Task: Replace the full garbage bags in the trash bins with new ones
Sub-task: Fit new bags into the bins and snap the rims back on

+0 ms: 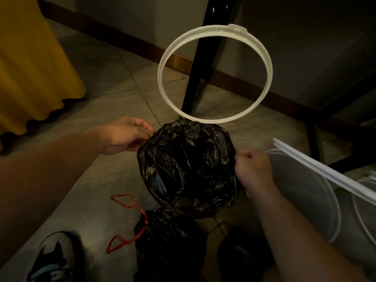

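Tiled floor (pixel 114 98); black bag (pixel 189 167) between left hand (pixel 126 135) and right hand (pixel 254 169)

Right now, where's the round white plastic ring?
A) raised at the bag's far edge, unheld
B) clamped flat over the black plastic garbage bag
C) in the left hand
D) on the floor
A: the round white plastic ring stands raised at the far edge of the black plastic garbage bag; the left hand and right hand grip the bag instead.

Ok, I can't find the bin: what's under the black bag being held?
The black bag, held by the left hand and right hand, hides whatever is beneath. A white ring stands raised behind it.
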A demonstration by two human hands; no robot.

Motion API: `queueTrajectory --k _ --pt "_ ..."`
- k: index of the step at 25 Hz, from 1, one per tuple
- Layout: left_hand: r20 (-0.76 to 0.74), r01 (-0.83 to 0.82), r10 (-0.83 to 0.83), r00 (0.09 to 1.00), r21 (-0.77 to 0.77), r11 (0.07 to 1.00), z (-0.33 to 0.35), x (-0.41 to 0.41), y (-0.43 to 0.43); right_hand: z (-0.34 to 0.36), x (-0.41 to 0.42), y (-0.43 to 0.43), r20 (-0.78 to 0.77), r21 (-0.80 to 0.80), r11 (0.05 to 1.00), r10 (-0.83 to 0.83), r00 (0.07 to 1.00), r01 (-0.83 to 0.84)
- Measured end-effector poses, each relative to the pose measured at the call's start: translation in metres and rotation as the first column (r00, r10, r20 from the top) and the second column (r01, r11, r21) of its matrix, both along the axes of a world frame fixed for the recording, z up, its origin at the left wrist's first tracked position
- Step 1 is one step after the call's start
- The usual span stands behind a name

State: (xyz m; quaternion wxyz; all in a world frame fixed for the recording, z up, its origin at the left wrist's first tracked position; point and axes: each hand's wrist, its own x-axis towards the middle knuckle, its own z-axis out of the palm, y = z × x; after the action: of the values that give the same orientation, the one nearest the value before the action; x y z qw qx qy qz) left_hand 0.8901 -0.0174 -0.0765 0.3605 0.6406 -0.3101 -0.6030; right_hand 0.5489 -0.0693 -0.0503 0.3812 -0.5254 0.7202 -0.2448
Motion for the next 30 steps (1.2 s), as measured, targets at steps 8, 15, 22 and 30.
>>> queueTrajectory --k 8,15,22,30 --pt "-0.069 0.025 -0.025 0.997 -0.003 1.0 -0.01 0.009 0.003 -0.021 0.004 -0.01 -0.027 -0.101 0.994 -0.037 0.999 0.034" --pt "-0.087 -0.158 0.156 0.984 -0.013 0.987 -0.022 0.029 0.011 -0.021 0.033 -0.022 0.245 0.144 0.967 -0.241 0.939 0.211" --pt "-0.222 -0.015 0.029 0.975 0.061 0.998 -0.024 0.038 0.03 -0.035 0.026 -0.014 0.442 0.554 0.82 -0.436 0.784 0.144" --pt "-0.116 -0.112 0.123 0.986 0.095 0.989 -0.02 0.037 0.037 -0.046 0.022 0.016 0.543 0.423 0.895 -0.374 0.752 0.139"
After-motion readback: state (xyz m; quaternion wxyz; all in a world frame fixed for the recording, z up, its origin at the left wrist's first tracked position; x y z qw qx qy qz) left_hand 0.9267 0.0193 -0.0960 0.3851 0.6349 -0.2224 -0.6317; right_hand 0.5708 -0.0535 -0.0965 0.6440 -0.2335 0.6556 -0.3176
